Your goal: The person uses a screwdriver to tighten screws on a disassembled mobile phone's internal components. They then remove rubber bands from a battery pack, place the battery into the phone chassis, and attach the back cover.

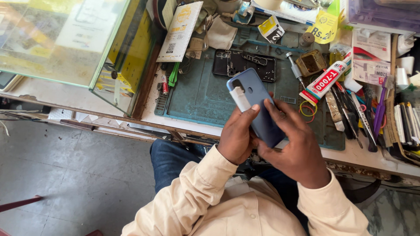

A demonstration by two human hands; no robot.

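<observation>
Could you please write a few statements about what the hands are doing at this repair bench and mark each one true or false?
1. Both hands hold a blue phone with its back facing the camera. True.
2. The left hand lies flat on the teal work mat. False: it grips the phone, thumb on a white strip at the phone's edge.
3. An opened dark phone frame lies on the mat beyond the hands. True.
4. The right hand holds the glue tube. False: the tube lies on the bench to the right, and the right hand's fingers rest on the phone.
5. The phone lies face down on the mat. False: it is held up above the bench edge.
</observation>
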